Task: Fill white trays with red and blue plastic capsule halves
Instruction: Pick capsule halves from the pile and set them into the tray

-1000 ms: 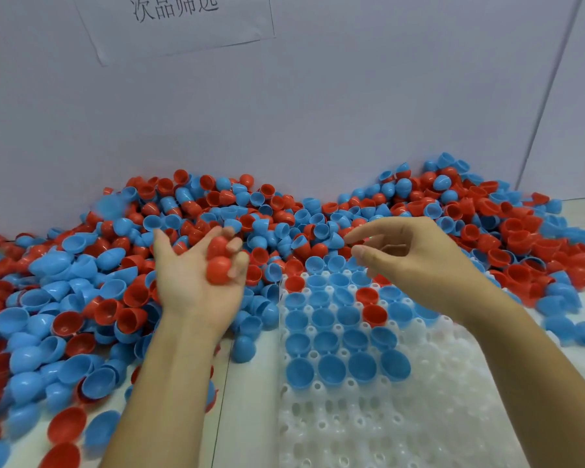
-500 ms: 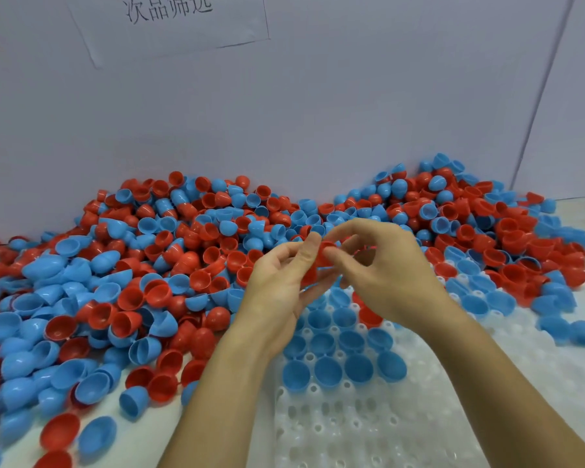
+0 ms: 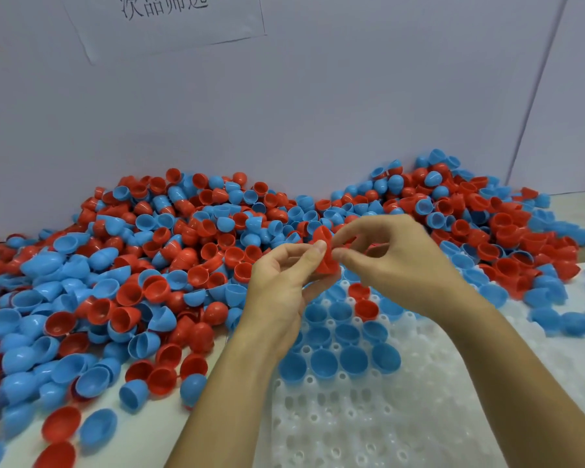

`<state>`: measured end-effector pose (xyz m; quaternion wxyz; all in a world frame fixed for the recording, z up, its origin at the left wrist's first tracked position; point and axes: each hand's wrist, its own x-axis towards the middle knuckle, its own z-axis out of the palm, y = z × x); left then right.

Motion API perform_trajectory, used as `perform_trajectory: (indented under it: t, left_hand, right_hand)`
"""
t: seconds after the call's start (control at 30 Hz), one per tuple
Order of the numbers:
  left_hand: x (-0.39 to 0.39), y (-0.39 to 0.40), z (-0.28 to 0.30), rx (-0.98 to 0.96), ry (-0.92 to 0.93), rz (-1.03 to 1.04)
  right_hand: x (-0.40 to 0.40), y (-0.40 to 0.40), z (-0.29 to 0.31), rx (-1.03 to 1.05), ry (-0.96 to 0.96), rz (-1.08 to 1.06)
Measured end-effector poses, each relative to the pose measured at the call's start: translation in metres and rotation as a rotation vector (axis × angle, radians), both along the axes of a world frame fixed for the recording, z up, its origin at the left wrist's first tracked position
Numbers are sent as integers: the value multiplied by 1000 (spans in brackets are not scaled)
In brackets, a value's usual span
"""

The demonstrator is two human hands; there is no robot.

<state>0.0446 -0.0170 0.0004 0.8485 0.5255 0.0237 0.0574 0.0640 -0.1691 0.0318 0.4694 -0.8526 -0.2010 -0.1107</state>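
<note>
Red capsule halves (image 3: 325,253), nested together, sit between my two hands above the far end of the white tray (image 3: 368,423). My left hand (image 3: 281,288) grips them from the left with thumb and fingers. My right hand (image 3: 392,261) pinches them from the right with thumb and forefinger. The tray's far pockets hold several blue halves (image 3: 325,361) and two red halves (image 3: 365,309). Its near pockets show bare white plastic.
A deep heap of loose red and blue halves (image 3: 169,265) covers the table from the left edge round behind the tray to the far right (image 3: 507,238). A grey wall (image 3: 318,113) with a taped paper label (image 3: 163,21) stands right behind the heap.
My left hand came over from the heap on the left with red halves and met my right hand above the tray. Both hands now hold the red halves between them.
</note>
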Motion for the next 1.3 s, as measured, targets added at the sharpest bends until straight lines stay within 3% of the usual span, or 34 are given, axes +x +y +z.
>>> perform_trajectory:
  t: [0.07,0.17,0.6,0.77,0.97,1.3]
  left_hand:
    - [-5,-4,-3,74,-17,7]
    - [-13,-9,-4,159,-49,13]
    - [-44,-18,-2,219,-74,-10]
    - [-34,-16,-2,301,-10,55]
    - [-22,-17,-1,352,2,75]
    - [-10,-7,-6,463,28,134]
  right_hand:
    - [-3,-1,1,-105,22,43]
    - [-7,-2,2,-99,24,27]
    - [-26,-21,9,-175,94,126]
    - [-22,-57,21,-433,227,-34]
    - [-24,-51,13,-801,501,-41]
    - [-20,-33,9,-875,542,-96]
